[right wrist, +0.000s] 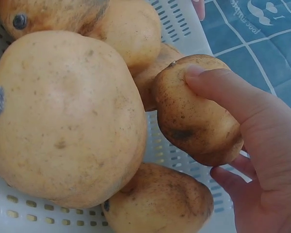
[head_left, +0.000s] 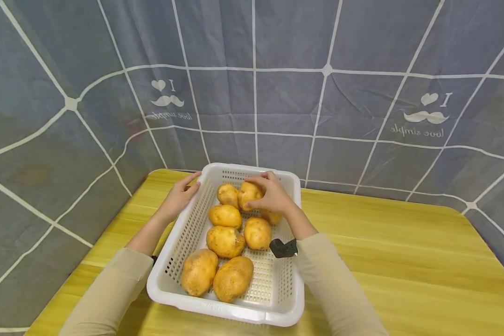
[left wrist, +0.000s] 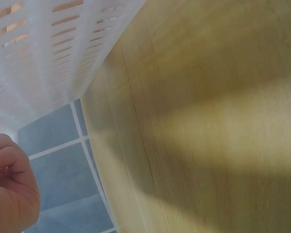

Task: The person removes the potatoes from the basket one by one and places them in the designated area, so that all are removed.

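A white plastic basket (head_left: 235, 313) with slotted walls holds several yellow-brown potatoes (head_left: 226, 241). My right hand (head_left: 276, 195) reaches into its far part and grips one potato (head_left: 248, 192). In the right wrist view, the thumb lies on top of that potato (right wrist: 199, 121) and the fingers reach beneath it. A large potato (right wrist: 68, 116) fills the left of that view, with a smaller one (right wrist: 160, 201) below. My left hand (head_left: 179, 198) holds the basket's left rim near the far corner. Its curled fingers show at the edge of the left wrist view, partly cut off.
The basket stands on a yellow wood-grain table (head_left: 395, 252), which extends to the right. Behind and to the left hangs a grey-blue curtain (head_left: 285, 102) with white lines and mirrored lettering. A black strap (head_left: 283, 248) sits at the right wrist.
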`<act>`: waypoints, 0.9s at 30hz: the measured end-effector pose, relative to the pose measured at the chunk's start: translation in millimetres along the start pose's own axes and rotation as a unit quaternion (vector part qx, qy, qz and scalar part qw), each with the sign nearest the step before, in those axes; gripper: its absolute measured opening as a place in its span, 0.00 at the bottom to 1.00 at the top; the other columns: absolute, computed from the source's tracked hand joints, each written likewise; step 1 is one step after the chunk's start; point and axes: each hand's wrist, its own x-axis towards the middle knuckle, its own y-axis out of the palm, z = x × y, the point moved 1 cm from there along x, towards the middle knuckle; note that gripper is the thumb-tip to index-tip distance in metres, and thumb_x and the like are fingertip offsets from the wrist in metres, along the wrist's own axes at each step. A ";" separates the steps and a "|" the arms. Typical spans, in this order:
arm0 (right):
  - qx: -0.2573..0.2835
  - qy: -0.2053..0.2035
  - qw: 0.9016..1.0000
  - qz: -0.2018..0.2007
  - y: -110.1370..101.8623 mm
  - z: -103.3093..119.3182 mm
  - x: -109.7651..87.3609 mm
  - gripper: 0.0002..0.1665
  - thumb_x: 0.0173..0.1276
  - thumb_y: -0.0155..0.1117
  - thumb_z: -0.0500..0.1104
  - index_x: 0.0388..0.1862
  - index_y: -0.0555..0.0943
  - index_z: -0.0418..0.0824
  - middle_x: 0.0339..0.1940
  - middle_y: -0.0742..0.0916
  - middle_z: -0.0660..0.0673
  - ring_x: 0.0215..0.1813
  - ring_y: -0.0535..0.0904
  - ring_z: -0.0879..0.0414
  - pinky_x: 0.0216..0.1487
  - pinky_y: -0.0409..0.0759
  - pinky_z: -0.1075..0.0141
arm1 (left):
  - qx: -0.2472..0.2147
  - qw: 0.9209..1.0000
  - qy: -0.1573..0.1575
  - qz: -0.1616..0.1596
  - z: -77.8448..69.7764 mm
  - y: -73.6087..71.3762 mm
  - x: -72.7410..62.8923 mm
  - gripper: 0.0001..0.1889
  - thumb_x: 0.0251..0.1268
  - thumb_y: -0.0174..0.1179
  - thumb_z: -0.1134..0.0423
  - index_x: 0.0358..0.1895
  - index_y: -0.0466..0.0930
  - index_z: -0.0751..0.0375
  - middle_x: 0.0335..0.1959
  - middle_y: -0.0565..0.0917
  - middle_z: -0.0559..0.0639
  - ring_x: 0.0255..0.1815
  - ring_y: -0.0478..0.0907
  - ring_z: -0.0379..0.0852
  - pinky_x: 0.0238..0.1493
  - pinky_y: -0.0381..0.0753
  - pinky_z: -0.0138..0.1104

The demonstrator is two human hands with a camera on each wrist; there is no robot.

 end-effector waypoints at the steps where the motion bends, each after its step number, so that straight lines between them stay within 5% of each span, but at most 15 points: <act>1: 0.001 -0.002 1.000 -0.001 0.2 0.1 -0.6 0.40 0.45 0.79 0.47 0.60 0.76 0.44 0.54 0.70 0.37 0.55 0.67 0.45 0.56 0.69 0.52 | 0.005 1.000 -0.001 0.002 -0.3 -0.4 0.1 0.27 0.75 0.43 0.57 0.73 0.52 0.60 0.46 0.76 0.72 0.33 0.79 0.43 0.33 0.81 0.32; 6: 0.005 -0.022 1.000 -0.003 2.1 0.9 0.0 0.40 0.45 0.79 0.47 0.60 0.76 0.43 0.51 0.70 0.39 0.51 0.67 0.47 0.52 0.70 0.56 | 0.030 1.000 -0.003 -0.006 -1.6 -4.0 1.6 0.27 0.75 0.43 0.57 0.73 0.53 0.59 0.45 0.77 0.70 0.32 0.78 0.42 0.32 0.80 0.32; 27: 0.053 -0.017 0.998 -0.004 -1.1 9.9 -2.4 0.40 0.44 0.79 0.46 0.59 0.76 0.43 0.51 0.71 0.40 0.51 0.68 0.49 0.52 0.70 0.56 | -0.009 1.000 -0.015 -0.011 0.6 2.4 -0.4 0.27 0.75 0.44 0.58 0.73 0.52 0.62 0.46 0.76 0.72 0.30 0.79 0.42 0.30 0.81 0.33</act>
